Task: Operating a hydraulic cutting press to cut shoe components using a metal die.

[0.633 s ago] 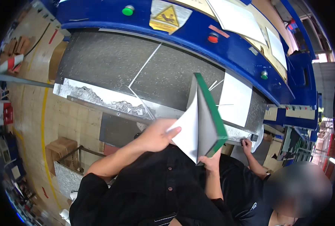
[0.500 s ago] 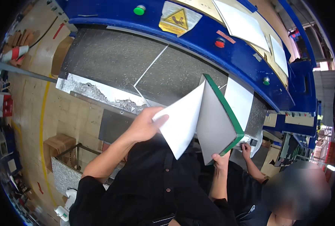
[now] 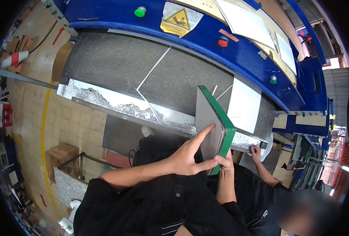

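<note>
The left hand is no longer holding the white leaf that it was pulling away from the pad half a second ago; the leaf is not showing between the hands now. Instead, that hand is spreading itself out — its index finger is resting on the pad's grey face, and its thumb is reaching across to the lower edge, close by the right thumb. It is not clenching anything that can be seen, though its other fingers are partly hidden.

The right hand is gripping the pad's lower corner, as it was before. The pad is standing tilted just above both hands, its green edge facing right. This seems to mean that the work is passing from lifting the leaf to handling the pad's face.

Beyond the hands, the bed is stretching across, with a white sheet lying on it to their right. Farther right of the right hand, a co-worker's hand is touching the bed's near edge.
</note>
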A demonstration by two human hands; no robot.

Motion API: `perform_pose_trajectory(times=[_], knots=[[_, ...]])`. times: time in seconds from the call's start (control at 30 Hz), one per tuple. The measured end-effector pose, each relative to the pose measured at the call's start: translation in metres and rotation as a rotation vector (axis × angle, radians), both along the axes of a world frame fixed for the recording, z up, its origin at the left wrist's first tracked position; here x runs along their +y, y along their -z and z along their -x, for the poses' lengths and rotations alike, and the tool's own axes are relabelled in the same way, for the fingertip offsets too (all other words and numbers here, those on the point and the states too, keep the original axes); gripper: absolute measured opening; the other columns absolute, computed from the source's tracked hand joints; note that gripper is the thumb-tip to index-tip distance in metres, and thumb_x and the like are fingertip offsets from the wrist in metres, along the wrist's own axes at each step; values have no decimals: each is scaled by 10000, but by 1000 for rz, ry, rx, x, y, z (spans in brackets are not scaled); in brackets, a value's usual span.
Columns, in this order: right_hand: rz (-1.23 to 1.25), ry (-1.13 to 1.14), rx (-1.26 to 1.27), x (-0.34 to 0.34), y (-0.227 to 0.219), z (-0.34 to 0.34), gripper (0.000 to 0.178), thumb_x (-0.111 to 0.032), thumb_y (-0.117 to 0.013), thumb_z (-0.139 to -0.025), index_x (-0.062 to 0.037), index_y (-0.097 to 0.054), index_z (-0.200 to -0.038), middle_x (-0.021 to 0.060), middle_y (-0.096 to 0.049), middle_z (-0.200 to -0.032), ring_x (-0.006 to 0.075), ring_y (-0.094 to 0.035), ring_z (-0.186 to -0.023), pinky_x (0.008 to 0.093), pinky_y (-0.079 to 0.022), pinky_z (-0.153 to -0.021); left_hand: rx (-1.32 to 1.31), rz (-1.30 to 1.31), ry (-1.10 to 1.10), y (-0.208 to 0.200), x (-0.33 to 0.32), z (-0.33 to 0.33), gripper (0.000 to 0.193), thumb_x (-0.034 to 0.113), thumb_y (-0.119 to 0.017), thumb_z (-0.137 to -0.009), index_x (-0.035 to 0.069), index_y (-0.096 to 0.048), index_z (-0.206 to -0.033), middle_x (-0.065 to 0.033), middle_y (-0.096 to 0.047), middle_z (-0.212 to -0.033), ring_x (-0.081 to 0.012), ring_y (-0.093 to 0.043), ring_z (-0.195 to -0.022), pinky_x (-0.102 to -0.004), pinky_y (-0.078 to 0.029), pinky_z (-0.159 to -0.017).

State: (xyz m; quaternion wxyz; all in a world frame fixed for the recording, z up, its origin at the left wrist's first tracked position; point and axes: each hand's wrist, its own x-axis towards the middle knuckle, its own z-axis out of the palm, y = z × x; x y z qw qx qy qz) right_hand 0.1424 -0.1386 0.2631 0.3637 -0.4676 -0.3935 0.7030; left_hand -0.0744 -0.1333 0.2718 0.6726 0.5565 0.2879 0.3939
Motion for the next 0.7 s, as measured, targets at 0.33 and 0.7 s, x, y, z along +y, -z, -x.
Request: perform_pose_trajectory(times=[0.33,0.7], knots=[[31,-50,184,38,15,16,1064,-355,-913,-694,-26,-320,-1514,130,-462,-1455,269,-497,-1324,442,-430,-1092,380,-144,-4,-30,61,-13,1135,615,-767,-796,-46,-231,-1547,-348,-510,-1384,-478,-534,-1277,-473,-430,-1067],[-355,-288,-362,125,23,2,523,-199,-843,-759,25,-671,-1199,190,-688,-1175,286,-656,-1126,417,-504,-980,826,-283,-142,-63,125,-1,659,138,-719,-719,-6,-559,-1342,-273,-671,-844,-453,-673,-785,-450,-553,-711]])
